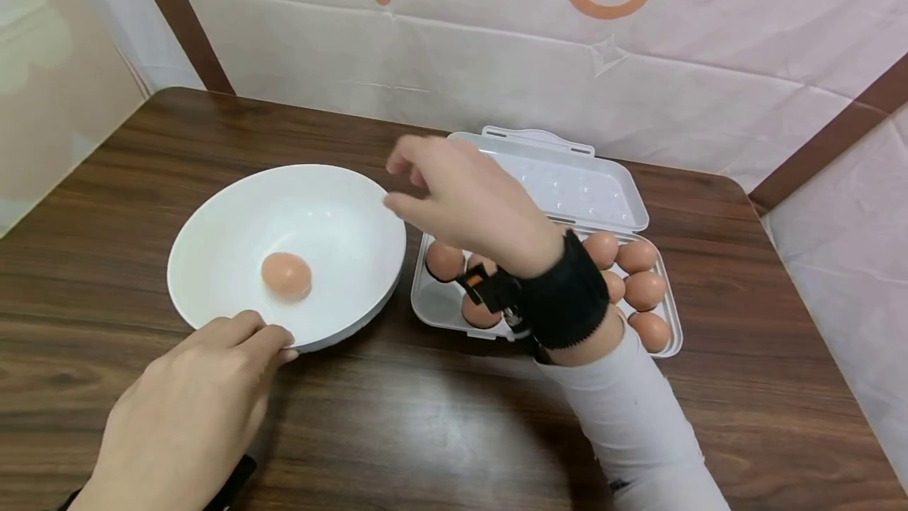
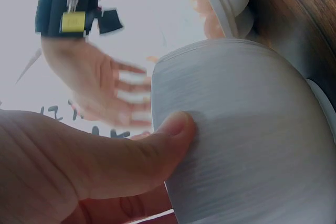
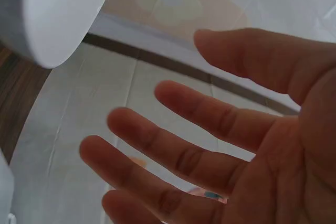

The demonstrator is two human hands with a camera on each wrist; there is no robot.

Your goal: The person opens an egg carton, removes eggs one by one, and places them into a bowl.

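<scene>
A white bowl [image 1: 234, 203] stands on the table with one brown egg [image 1: 286, 274] lying in it. My left hand [image 1: 191, 400] pinches the bowl's near rim; in the left wrist view the thumb [image 2: 176, 127] presses the outer wall and the fingers go over the inside. My right hand [image 1: 461, 195] is in the air between the bowl and the egg box [image 1: 436, 302], blurred in the head view. Nothing lies in its loosely spread fingers [image 3: 194, 156] in the right wrist view. Several brown eggs [image 1: 644, 290] sit in the box, some hidden by my right forearm.
The egg box's lid [image 1: 567, 180] lies folded back toward the rear wall. A printed cloth [image 1: 461, 54] hangs behind the brown wooden table [image 1: 745, 322]. My right wrist carries a black strap [image 1: 567, 298] above the box.
</scene>
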